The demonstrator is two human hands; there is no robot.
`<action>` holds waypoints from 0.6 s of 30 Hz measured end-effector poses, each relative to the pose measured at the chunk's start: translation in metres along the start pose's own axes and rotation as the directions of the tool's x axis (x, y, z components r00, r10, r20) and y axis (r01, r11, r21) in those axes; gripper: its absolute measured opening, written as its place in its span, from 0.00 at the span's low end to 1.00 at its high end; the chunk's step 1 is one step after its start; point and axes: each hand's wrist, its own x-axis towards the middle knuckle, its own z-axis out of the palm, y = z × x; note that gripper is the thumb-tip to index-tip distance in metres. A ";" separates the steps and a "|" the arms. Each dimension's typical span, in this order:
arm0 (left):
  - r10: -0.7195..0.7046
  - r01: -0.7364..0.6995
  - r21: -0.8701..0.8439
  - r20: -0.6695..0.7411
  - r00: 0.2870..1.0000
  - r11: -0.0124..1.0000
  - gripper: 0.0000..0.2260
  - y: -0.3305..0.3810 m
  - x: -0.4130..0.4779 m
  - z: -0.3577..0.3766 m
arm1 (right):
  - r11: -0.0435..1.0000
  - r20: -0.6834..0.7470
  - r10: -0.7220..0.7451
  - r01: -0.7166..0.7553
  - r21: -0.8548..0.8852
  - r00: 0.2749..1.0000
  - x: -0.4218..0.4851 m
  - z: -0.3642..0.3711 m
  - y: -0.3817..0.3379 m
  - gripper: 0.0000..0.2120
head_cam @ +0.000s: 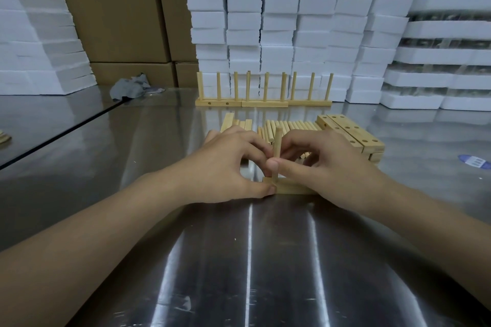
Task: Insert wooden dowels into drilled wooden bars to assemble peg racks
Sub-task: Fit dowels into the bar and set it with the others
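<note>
- Right hand (326, 167) pinches the dowel (278, 141) between thumb and curled fingers, about halfway up its length.
- Left hand (225, 164) holds the bar (292, 188) at its left end, thumb pressed to the near face and fingers curled in beside the dowel.
- Bar and dowel sit at the middle of the shiny metal table (252, 260), right in front of the person.
- Both hands crowd the joint; the right hand covers most of the bar's length.
- Just behind the hands lies a heap of loose dowels (292, 126); a stack of drilled bars (353, 135) sits to its right.
- Farther back stand finished racks (263, 93) in a row, pegs up.
- White foam blocks (292, 21) and cardboard boxes (119, 8) wall in the far edge; a grey cloth (132, 86) lies at back left.
- Dowel stands upright, its foot at the bar's left end.
- Bar lies flat, its long axis running left to right.
- Both pieces are pale, unfinished wood; the dowel is round and slim, the bar square-edged.
</note>
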 end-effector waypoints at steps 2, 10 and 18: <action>-0.005 0.005 0.000 0.002 1.000 1.000 0.09 0.000 0.000 0.000 | 0.995 -0.034 0.002 0.001 0.100 0.999 0.001 0.003 -0.001 0.06; -0.010 0.010 0.007 0.000 1.000 1.000 0.08 0.002 0.001 0.000 | 0.895 -0.206 0.131 -0.026 0.446 0.970 0.007 0.012 -0.007 0.09; -0.007 0.007 -0.008 0.008 1.000 1.000 0.09 0.004 0.001 0.000 | 0.925 -0.237 0.111 -0.013 0.379 0.965 0.006 0.015 -0.010 0.19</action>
